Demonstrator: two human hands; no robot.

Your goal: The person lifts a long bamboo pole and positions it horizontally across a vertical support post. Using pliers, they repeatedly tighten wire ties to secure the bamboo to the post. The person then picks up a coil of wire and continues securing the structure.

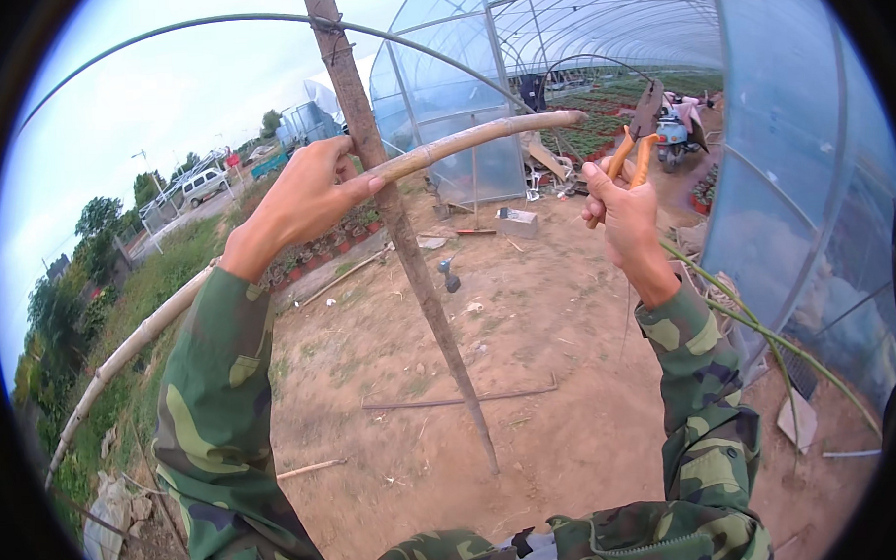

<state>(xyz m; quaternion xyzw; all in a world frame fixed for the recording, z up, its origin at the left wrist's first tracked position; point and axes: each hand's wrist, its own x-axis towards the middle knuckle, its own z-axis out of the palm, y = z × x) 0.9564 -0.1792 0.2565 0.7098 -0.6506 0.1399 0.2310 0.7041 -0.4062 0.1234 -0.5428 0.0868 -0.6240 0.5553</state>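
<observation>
My left hand (307,191) grips a long pale bamboo pole (463,139) where it crosses an upright brown wooden stake (418,271) driven into the dirt. The pole runs from lower left up to the right, ending near my right hand. My right hand (621,213) is closed on the orange handles of a pair of pliers (633,153), held up just right of the pole's end, jaws pointing upward. Thin wire is wound around the stake near its top. Both sleeves are camouflage.
A plastic-covered greenhouse tunnel (597,38) stands ahead and to the right, a scooter (675,134) parked inside. A green cane (766,333) leans at the right. A metal rod (462,400), a stick (312,469), a small box (517,221) and a tool lie on bare dirt. Grass verge at left.
</observation>
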